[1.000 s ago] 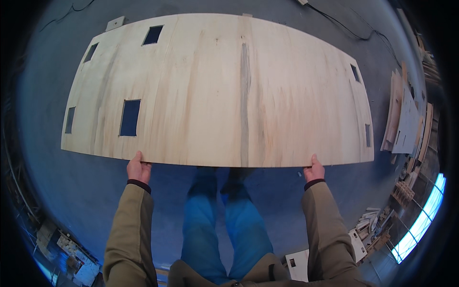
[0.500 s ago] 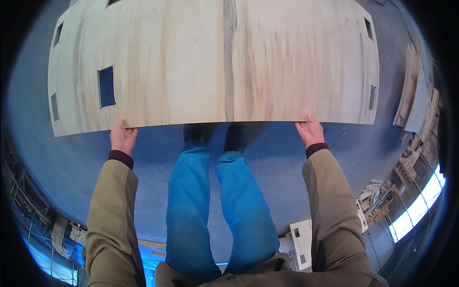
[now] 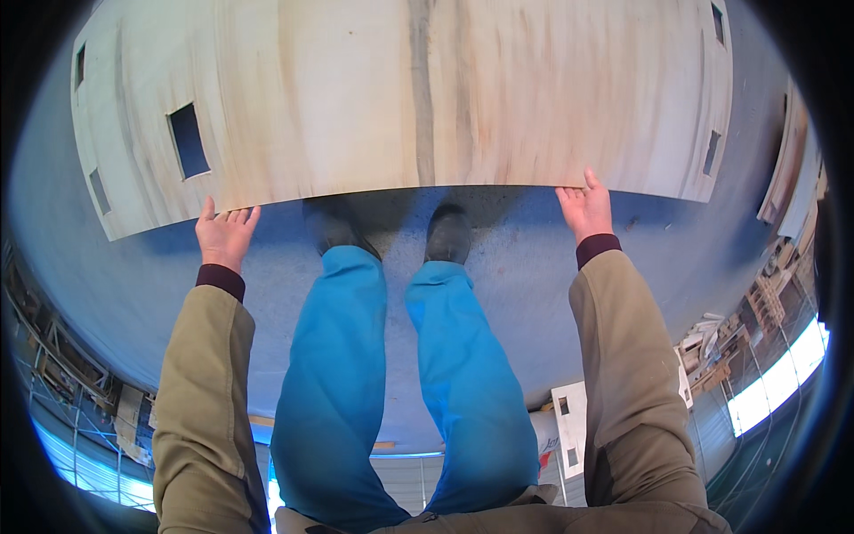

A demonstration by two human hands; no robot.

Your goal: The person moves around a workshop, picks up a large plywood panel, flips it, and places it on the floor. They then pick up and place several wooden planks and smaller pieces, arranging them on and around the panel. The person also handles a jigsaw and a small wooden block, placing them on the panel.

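Note:
A large pale plywood sheet with brown and grey grain streaks and rectangular cut-outs spans the upper part of the view, its far edge out of frame. Its near edge is raised over the floor. At that edge, toward the left, my left hand has its palm up and fingers at the rim, thumb raised apart. On the right, my right hand supports the same edge likewise, thumb pointing up. The fingers' undersides are partly hidden by the sheet. Between my hands, dark boots stand near the edge.
Blue-grey floor surrounds the sheet. Stacked boards lie at the right. Wood scraps are heaped at the lower right, near a white panel with cut-outs. More timber pieces line the left side.
The sheet's near edge has moved away from my body, and the sheet looks larger in view. My thumbs have lifted off its top face. My feet have shifted, and more of the boots shows.

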